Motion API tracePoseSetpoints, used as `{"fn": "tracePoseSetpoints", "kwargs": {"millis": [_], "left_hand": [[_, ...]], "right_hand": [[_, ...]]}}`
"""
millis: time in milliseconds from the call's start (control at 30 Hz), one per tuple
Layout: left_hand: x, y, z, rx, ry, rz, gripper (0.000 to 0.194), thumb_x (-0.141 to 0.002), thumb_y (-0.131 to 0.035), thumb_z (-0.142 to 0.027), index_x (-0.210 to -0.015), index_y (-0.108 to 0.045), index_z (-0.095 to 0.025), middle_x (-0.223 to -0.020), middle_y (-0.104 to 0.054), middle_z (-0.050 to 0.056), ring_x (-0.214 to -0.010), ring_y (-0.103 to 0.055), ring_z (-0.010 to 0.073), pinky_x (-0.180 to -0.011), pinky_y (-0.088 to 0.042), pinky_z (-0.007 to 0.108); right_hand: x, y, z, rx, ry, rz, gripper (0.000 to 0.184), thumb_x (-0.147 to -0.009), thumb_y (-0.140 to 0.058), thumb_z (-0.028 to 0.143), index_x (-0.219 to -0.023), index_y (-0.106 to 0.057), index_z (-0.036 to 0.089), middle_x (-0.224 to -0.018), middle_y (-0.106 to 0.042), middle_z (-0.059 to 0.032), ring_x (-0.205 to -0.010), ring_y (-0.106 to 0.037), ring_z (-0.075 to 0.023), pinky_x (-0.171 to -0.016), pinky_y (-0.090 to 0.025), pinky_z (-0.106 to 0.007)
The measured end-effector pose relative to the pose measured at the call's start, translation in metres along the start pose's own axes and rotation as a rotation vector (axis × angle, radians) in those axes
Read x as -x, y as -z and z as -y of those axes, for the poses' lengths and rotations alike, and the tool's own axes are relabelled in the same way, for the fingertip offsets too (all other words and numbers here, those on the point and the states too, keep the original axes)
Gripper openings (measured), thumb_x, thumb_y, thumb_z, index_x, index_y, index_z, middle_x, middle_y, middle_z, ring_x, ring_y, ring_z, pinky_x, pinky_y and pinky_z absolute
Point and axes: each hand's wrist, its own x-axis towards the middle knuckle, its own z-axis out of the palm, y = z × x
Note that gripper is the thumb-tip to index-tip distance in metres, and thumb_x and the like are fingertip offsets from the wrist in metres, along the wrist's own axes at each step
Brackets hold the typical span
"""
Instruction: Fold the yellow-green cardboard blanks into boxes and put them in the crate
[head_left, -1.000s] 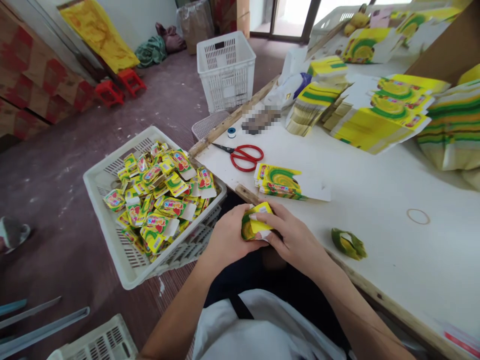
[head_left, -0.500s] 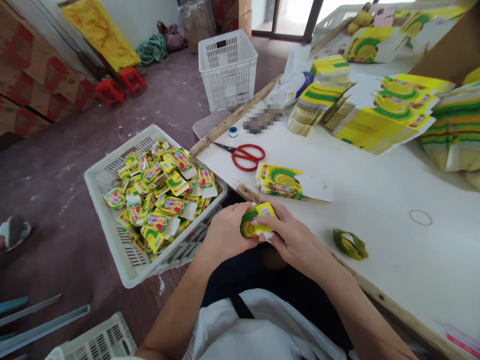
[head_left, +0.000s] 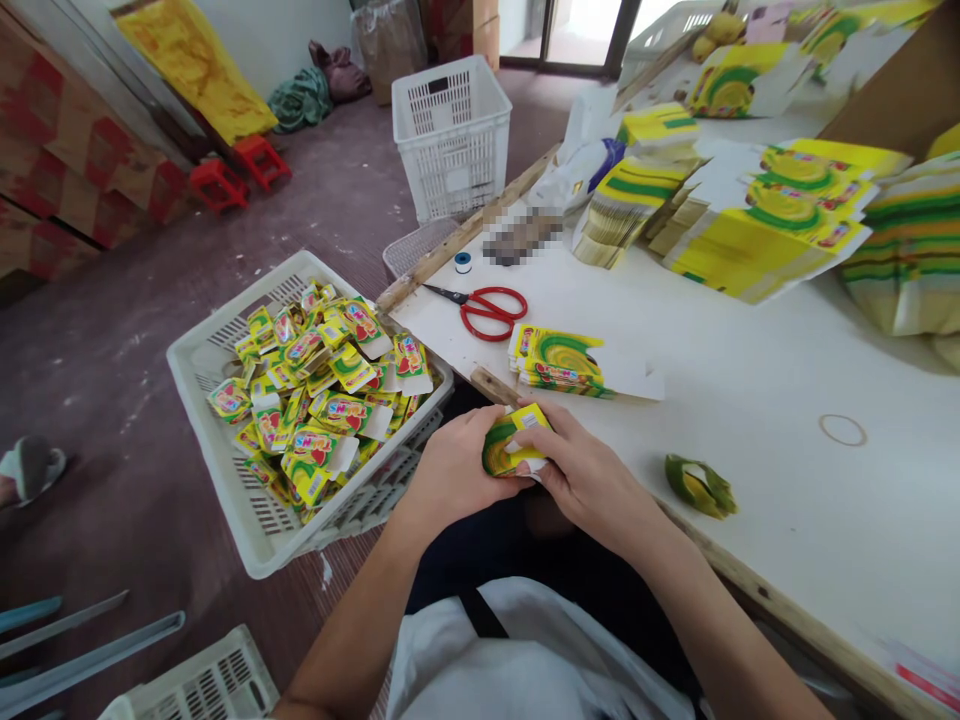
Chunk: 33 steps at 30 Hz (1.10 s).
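A small yellow and green carton (head_left: 511, 440) is held between both hands over the table's front edge. My left hand (head_left: 454, 455) wraps its left side, the thumb along the top. On its right side my right hand (head_left: 581, 465) grips with thumb and fingers; a white flap shows under them. Just beyond the hands lies a short stack of flattened cartons (head_left: 559, 358), printed alike. To the left, a white plastic crate (head_left: 251, 545) is heaped with folded cartons (head_left: 322, 400). The undersides of both hands are hidden.
Red-handled scissors (head_left: 491, 312) and a small blue-topped spool (head_left: 463, 263) lie on the white table (head_left: 750, 400). A green peel-like piece (head_left: 701, 486) and a rubber band (head_left: 842, 430) are at right. Stacked cartons (head_left: 772, 230) stand behind. Another white crate (head_left: 454, 140) is on the floor.
The view has shifted very slightly. Both hands keep their hold on the carton, and the right fingers have moved a little on its face.
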Motion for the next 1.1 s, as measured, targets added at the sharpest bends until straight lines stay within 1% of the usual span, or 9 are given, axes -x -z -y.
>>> {"fn": "tracePoseSetpoints", "kwargs": {"millis": [133,233,367,467,567,767,900,967,1100], "left_hand": [[0.0000,-0.0009,-0.0004,-0.005,0.004,0.015,0.061,-0.067,-0.079,-0.029,-0.122,-0.057,-0.014,-0.122,-0.069,0.012,-0.111,-0.066,0.0286,-0.098,-0.053,0.042],[-0.0004,-0.0009,0.0003,-0.026,0.016,0.028,0.061,-0.067,-0.079,-0.028,-0.122,-0.057,-0.014,-0.122,-0.069,0.012,-0.111,-0.066,0.0294,-0.097,-0.053,0.043],[-0.0019,-0.0013,0.0017,-0.047,0.021,0.049,0.064,-0.065,-0.079,-0.026,-0.124,-0.056,-0.013,-0.123,-0.068,0.013,-0.112,-0.065,0.0302,-0.098,-0.053,0.044],[-0.0023,-0.0015,0.0013,-0.056,0.025,0.053,0.064,-0.064,-0.078,-0.022,-0.124,-0.056,-0.012,-0.123,-0.068,0.013,-0.112,-0.065,0.0299,-0.099,-0.052,0.044],[-0.0020,-0.0015,0.0001,-0.052,0.030,0.052,0.063,-0.064,-0.078,-0.022,-0.123,-0.057,-0.013,-0.122,-0.068,0.013,-0.110,-0.065,0.0298,-0.098,-0.053,0.044],[-0.0017,-0.0025,0.0005,-0.012,0.012,0.046,0.062,-0.066,-0.078,-0.026,-0.123,-0.056,-0.014,-0.122,-0.069,0.012,-0.111,-0.066,0.0293,-0.097,-0.053,0.042],[-0.0014,-0.0037,0.0025,0.016,-0.010,0.039,0.062,-0.067,-0.078,-0.027,-0.124,-0.056,-0.012,-0.123,-0.068,0.013,-0.112,-0.066,0.0292,-0.097,-0.053,0.042],[-0.0012,-0.0043,0.0033,0.021,-0.017,0.039,0.063,-0.067,-0.078,-0.026,-0.124,-0.056,-0.012,-0.123,-0.068,0.014,-0.112,-0.066,0.0296,-0.097,-0.053,0.043],[-0.0010,-0.0043,0.0037,0.021,-0.023,0.034,0.062,-0.066,-0.078,-0.025,-0.123,-0.056,-0.016,-0.122,-0.068,0.012,-0.111,-0.066,0.0296,-0.097,-0.054,0.045]], "right_hand": [[0.0007,-0.0019,-0.0003,-0.009,-0.025,0.017,0.019,-0.092,-0.044,0.009,-0.099,-0.059,0.019,-0.129,-0.056,-0.0202,-0.115,-0.064,-0.0303,-0.091,-0.056,-0.047],[0.0014,-0.0033,-0.0005,-0.005,-0.039,0.029,0.018,-0.093,-0.047,0.012,-0.104,-0.058,0.018,-0.132,-0.054,-0.0211,-0.118,-0.062,-0.0320,-0.092,-0.055,-0.049],[0.0021,-0.0047,-0.0003,0.021,-0.066,0.052,0.020,-0.091,-0.050,0.012,-0.108,-0.057,0.019,-0.135,-0.052,-0.0205,-0.123,-0.059,-0.0328,-0.095,-0.054,-0.049],[0.0022,-0.0050,-0.0002,0.034,-0.078,0.070,0.023,-0.088,-0.052,0.010,-0.109,-0.056,0.020,-0.136,-0.051,-0.0202,-0.121,-0.060,-0.0324,-0.095,-0.054,-0.050],[0.0019,-0.0050,-0.0003,0.037,-0.088,0.073,0.024,-0.088,-0.051,0.009,-0.109,-0.056,0.020,-0.136,-0.051,-0.0195,-0.119,-0.062,-0.0314,-0.094,-0.055,-0.049],[0.0001,-0.0046,-0.0009,0.011,-0.089,0.061,0.020,-0.087,-0.050,0.006,-0.101,-0.058,0.020,-0.132,-0.055,-0.0194,-0.116,-0.063,-0.0309,-0.092,-0.056,-0.048],[0.0003,-0.0047,-0.0016,0.003,-0.078,0.042,0.020,-0.086,-0.048,0.005,-0.096,-0.057,0.020,-0.133,-0.055,-0.0197,-0.123,-0.059,-0.0314,-0.093,-0.054,-0.048],[0.0006,-0.0049,-0.0019,-0.005,-0.072,0.034,0.018,-0.087,-0.048,0.006,-0.094,-0.057,0.020,-0.134,-0.054,-0.0193,-0.123,-0.059,-0.0308,-0.094,-0.054,-0.048],[0.0008,-0.0046,-0.0013,-0.026,-0.074,0.020,0.016,-0.088,-0.048,0.008,-0.093,-0.057,0.021,-0.135,-0.054,-0.0190,-0.123,-0.060,-0.0303,-0.095,-0.054,-0.049]]}}
